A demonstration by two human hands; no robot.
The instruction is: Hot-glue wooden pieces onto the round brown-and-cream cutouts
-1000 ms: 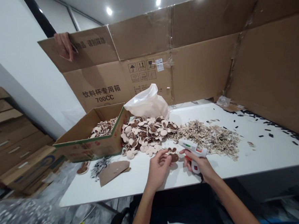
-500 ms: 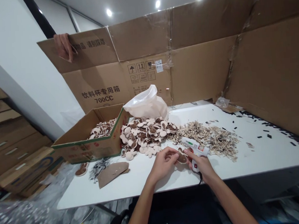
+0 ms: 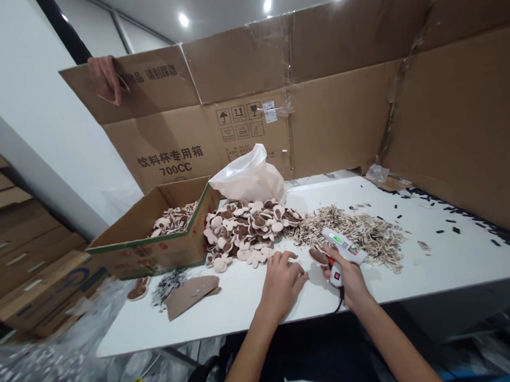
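My right hand is closed around a white hot glue gun with a small green display; its cord hangs down toward the table edge. The same hand's fingertips also pinch a small brown felt piece with a pale rim. My left hand is over the white table, fingers bent and apart, holding nothing. Just beyond it is a heap of pink and brown bunny-shaped felt pieces. Behind the glue gun lies a pile of short beige cords.
An open cardboard box with more felt pieces stands left, beside a white plastic bag. A brown card scrap and black bits lie front left. Black clips scatter right. Tall cardboard walls enclose the back.
My left hand has let go of the felt piece and moved left, its fingers spreading. My right hand has kept the piece and the glue gun, shifting slightly right.
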